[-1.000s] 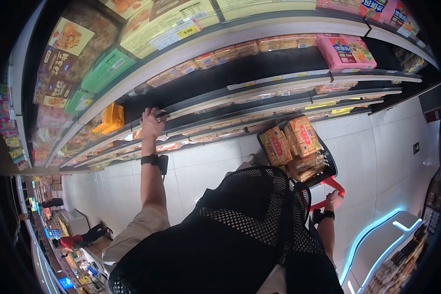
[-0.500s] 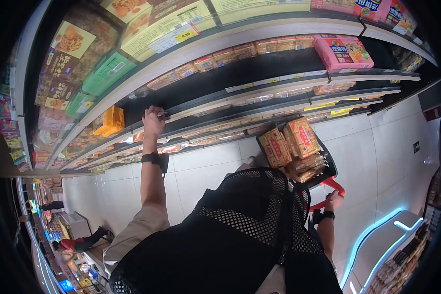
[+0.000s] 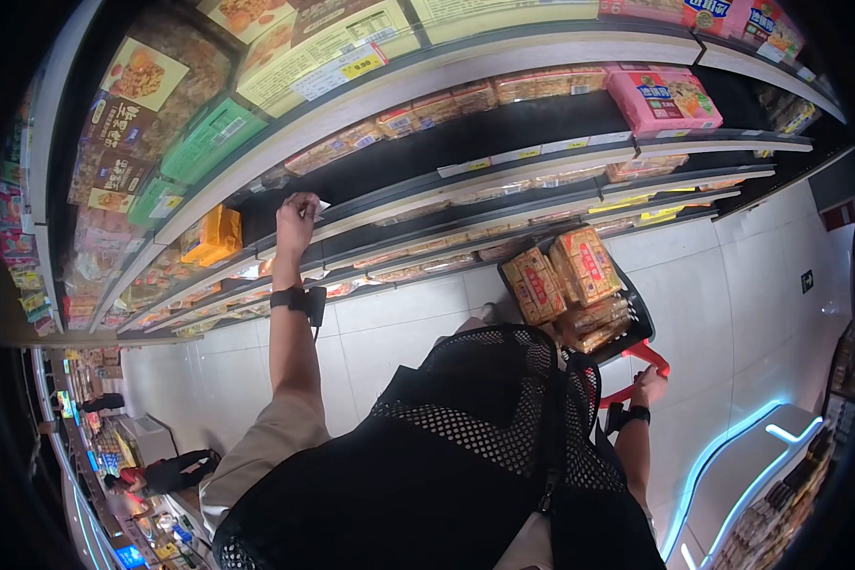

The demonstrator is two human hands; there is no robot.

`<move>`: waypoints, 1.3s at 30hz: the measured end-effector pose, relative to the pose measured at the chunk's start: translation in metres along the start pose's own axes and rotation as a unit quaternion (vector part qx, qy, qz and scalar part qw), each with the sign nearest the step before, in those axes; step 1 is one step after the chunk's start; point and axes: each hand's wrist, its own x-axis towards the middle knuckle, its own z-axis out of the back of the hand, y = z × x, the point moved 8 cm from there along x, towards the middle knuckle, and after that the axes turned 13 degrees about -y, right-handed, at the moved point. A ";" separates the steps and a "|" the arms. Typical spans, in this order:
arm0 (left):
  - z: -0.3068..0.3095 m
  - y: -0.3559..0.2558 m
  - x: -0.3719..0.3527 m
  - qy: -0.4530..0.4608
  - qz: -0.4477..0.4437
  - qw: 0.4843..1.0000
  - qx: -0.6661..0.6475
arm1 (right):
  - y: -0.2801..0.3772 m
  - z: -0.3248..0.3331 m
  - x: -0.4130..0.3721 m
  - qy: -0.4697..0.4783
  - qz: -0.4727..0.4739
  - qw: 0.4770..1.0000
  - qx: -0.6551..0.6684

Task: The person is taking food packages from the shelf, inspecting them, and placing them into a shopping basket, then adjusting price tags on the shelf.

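Note:
At the shelf edge on the left, my left hand (image 3: 296, 224) pinches a small white tag (image 3: 322, 207), its fingers curled together. An orange packet (image 3: 212, 237) lies on the shelf to the left of that hand. Lower right, my right hand (image 3: 648, 386) is wrapped round the red handle (image 3: 653, 358) of a black basket (image 3: 640, 321). Inside the basket are large packs of snacks (image 3: 584, 267) with red labels and several smaller clear packs (image 3: 596, 326).
Curved shelves (image 3: 370, 157) of packaged food span the top, with a pink package (image 3: 663, 102) at the right. A person (image 3: 166, 472) in red and black is at the lower left. A blue-lit display (image 3: 750, 465) stands at the lower right.
My left hand has lifted slightly and turned, and the white tag now shows more clearly between its fingers. My right hand stays at the basket handle.

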 end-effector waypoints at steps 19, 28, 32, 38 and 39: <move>-0.027 -0.032 0.013 -0.030 0.034 0.984 -0.170 | -0.009 -0.004 0.007 -0.006 -0.007 1.000 0.027; -0.046 -0.093 0.015 0.032 -0.013 0.996 -0.085 | -0.003 0.000 0.001 0.001 -0.003 1.000 0.004; -0.068 -0.132 0.013 0.044 -0.139 0.988 -0.049 | -0.006 -0.001 0.005 0.000 -0.004 1.000 -0.018; -0.094 -0.148 0.009 0.095 -0.144 0.983 -0.056 | -0.002 0.003 -0.003 -0.001 -0.013 1.000 0.011; -0.098 -0.147 0.008 0.115 -0.122 0.985 -0.045 | -0.003 0.002 -0.002 0.000 -0.008 1.000 0.022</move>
